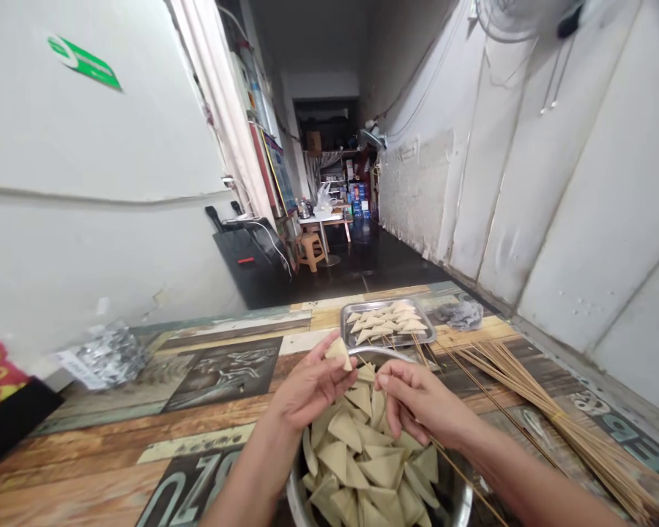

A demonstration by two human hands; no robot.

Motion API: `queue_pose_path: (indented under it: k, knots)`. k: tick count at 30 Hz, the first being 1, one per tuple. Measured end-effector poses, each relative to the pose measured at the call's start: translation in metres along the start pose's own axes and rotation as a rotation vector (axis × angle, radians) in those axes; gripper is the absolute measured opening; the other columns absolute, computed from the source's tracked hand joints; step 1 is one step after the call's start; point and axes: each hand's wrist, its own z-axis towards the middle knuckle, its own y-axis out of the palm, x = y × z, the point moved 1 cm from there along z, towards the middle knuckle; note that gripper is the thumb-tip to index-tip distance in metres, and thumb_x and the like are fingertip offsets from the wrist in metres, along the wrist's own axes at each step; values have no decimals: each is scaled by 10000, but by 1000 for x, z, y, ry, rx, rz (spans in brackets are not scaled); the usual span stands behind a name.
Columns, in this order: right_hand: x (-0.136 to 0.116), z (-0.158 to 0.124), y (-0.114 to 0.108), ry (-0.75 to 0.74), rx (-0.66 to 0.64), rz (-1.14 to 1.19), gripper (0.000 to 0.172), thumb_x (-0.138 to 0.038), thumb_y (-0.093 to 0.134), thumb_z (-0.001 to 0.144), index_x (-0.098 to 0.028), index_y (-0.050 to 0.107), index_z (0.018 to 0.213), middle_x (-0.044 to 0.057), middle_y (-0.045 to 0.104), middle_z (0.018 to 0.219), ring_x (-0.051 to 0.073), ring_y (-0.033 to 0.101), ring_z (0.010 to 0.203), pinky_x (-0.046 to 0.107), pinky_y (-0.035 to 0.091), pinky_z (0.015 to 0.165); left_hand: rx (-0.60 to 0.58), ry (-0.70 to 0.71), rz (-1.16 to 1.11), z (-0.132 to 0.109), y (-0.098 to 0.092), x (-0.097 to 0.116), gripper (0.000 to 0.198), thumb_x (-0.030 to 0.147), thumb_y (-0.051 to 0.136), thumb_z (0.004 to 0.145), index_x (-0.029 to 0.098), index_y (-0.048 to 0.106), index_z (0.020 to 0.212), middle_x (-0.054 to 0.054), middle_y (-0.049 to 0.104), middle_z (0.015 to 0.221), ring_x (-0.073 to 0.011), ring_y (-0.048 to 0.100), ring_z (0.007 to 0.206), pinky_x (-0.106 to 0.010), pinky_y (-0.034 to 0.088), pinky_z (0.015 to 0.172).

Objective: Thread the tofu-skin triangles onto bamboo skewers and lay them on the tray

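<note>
A pale-walled, narrow room runs back beyond the wood-patterned tabletop [220, 369]. Over the bowl [293, 487] of pale triangles [370, 468], the left hand [319, 379] pinches one triangular piece [337, 353], at about ten o'clock from the right hand's grip. The right hand [417, 395] has thumb and fingers together on a thin stick [484, 499], its long axis running roughly from half past four to half past ten; its tip is hard to make out.
</note>
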Motion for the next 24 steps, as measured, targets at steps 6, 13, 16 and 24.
queue_pose_path:
  k: [6, 13, 16, 24]
  knots:
    - [2, 1, 2, -100, 55, -205, 202, -342, 456, 849, -162, 485, 764, -98, 467, 341, 15, 270, 265, 121, 175, 312, 72, 81, 121, 3, -2, -3, 232, 137, 667, 676, 93, 603, 895, -56, 648, 778, -75, 594, 619, -155, 483, 585]
    - [1, 0, 7, -16, 21, -281, 122, -252, 532, 766, -136, 541, 805, -104, 401, 388, 29, 267, 338, 142, 178, 348, 142, 91, -143, 6, -4, -2, 62, 67, 582, 734, 92, 609, 784, -65, 672, 798, -144, 634, 765, -290, 507, 801]
    - [4, 2, 6, -23, 81, -429, 181, -289, 495, 797, -140, 548, 709, -56, 504, 398, 30, 291, 311, 155, 198, 346, 155, 78, -202, 4, -3, -2, 68, 44, 581, 724, 106, 601, 741, -47, 670, 784, -138, 629, 771, -282, 509, 793]
    - [6, 2, 4, -166, 137, -512, 217, -315, 416, 858, -158, 528, 759, -99, 292, 420, 46, 254, 365, 167, 185, 363, 155, -31, -98, 6, -7, -4, 106, 176, 649, 698, 137, 581, 770, -28, 640, 645, -93, 585, 523, -156, 440, 438]
